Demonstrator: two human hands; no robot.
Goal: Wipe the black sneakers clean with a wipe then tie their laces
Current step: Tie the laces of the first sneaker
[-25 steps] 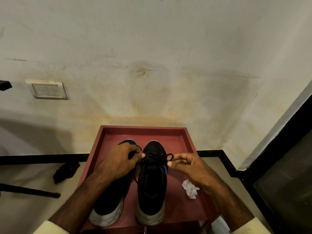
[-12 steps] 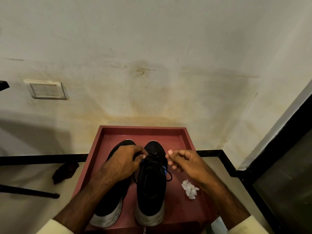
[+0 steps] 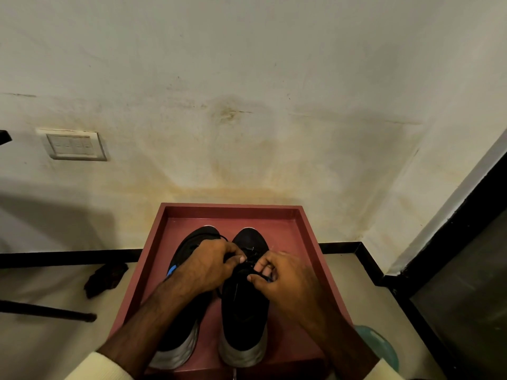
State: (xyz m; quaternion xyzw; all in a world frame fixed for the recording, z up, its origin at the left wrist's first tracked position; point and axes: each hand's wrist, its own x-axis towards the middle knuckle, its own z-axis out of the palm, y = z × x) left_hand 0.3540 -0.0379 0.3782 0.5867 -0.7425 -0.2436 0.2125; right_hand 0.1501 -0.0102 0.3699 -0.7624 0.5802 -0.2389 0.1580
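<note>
Room: a cream wall (image 3: 247, 78), heavily stained yellow-brown low down, meets a pale floor (image 3: 55, 352) along a black skirting band (image 3: 68, 257). A white switch plate (image 3: 72, 145) is set in the wall at left. A dark panel with a black frame (image 3: 466, 297) closes the right side. On the floor at left lie a crumpled dark cloth (image 3: 105, 278) and a black rod (image 3: 46, 311). A teal object (image 3: 381, 349) shows near the right forearm; what it is cannot be told.

Container: a dark red tray (image 3: 233, 211) with a raised rim sits against the wall. What carries it cannot be told.

Contents: two black sneakers with pale heels stand side by side in the tray, toes to the wall. The left sneaker (image 3: 197, 238) is partly covered by the left forearm and shows a blue patch on its side. The right sneaker (image 3: 244, 311) lies just beside it.

Hands: both meet over the lacing of the right sneaker. The left hand (image 3: 208, 266) has its fingers (image 3: 241, 259) curled, thumb and forefinger pinching the black laces (image 3: 253, 276). The right hand (image 3: 285, 278) has its fingers (image 3: 263, 266) curled narrow, holding a lace loop. The hands are nearly touching.
</note>
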